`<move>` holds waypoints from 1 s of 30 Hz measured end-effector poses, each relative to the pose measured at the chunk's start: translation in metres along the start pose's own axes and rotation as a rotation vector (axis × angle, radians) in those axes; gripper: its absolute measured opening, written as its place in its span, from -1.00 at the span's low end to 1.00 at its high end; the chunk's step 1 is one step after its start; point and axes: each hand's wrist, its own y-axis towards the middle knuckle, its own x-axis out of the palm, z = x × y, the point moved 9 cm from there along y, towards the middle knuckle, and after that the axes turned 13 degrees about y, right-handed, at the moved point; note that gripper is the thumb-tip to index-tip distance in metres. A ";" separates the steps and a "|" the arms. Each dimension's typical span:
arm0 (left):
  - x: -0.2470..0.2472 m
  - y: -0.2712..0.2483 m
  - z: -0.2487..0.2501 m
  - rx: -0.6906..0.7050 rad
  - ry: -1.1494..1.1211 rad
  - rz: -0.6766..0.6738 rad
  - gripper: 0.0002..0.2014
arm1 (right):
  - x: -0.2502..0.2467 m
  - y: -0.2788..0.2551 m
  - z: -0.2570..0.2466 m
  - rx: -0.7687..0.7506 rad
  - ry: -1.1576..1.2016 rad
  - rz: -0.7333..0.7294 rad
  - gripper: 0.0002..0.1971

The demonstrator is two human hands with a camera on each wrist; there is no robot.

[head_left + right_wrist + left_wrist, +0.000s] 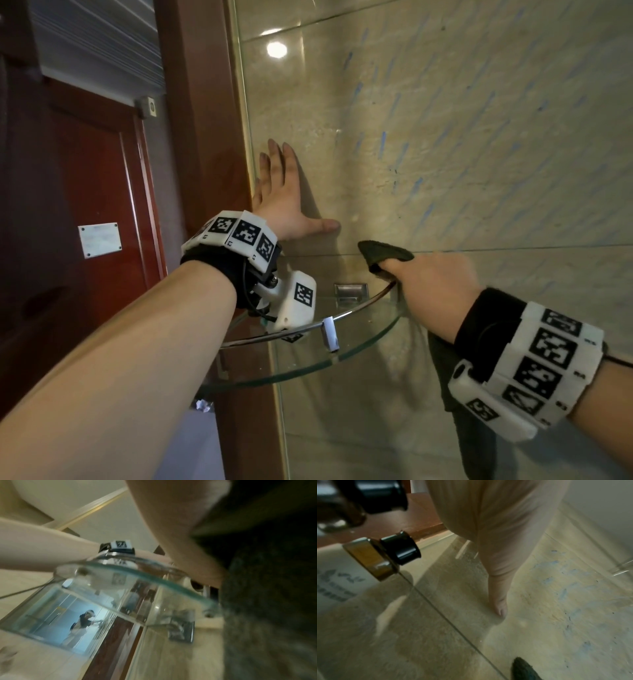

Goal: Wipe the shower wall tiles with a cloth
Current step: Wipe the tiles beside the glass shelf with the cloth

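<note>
The beige shower wall tiles [445, 137] carry blue streaks [416, 186] across the right half. My left hand [284, 195] lies flat on the wall near the corner, fingers straight and thumb spread right; the left wrist view shows that thumb [499, 601] pressed on the tile. My right hand [431, 277] grips a dark green cloth [383, 253] against the wall at the grout line just below. A cloth corner pokes above the hand and the rest hangs under the wrist. The cloth [274, 601] fills the right side of the right wrist view.
A glass corner shelf [342, 353] with a metal rail and brackets juts out below both hands. A glass panel edge [245, 113] and a red-brown wooden door frame [195, 120] bound the wall on the left. A wooden door [85, 188] stands further left.
</note>
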 end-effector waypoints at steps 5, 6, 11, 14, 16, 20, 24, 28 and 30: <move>0.000 -0.001 0.000 -0.005 0.002 0.011 0.36 | -0.019 0.001 0.021 0.109 0.036 0.096 -0.46; 0.000 -0.001 0.001 -0.004 0.003 0.010 0.36 | -0.015 0.000 0.015 0.076 0.035 0.083 -0.47; 0.000 -0.002 0.001 -0.004 -0.002 0.005 0.35 | -0.002 -0.004 0.013 0.031 0.060 0.003 -0.45; 0.000 -0.002 0.001 -0.008 -0.006 0.004 0.35 | -0.016 -0.003 0.028 0.105 0.057 0.095 -0.44; -0.001 -0.002 0.001 -0.009 -0.001 0.006 0.34 | -0.011 -0.003 0.017 0.037 0.041 0.053 -0.45; 0.000 -0.002 0.002 -0.011 0.000 0.008 0.34 | -0.001 -0.002 0.000 -0.096 -0.055 -0.032 -0.41; 0.000 -0.001 0.002 -0.010 -0.011 0.010 0.35 | -0.005 -0.007 0.013 -0.015 -0.077 -0.015 -0.41; 0.000 -0.001 0.000 -0.017 -0.016 0.015 0.35 | -0.002 -0.023 0.027 0.154 0.026 0.047 -0.49; 0.000 -0.001 0.000 -0.016 -0.016 0.021 0.35 | -0.004 -0.024 0.036 0.201 0.063 0.082 -0.51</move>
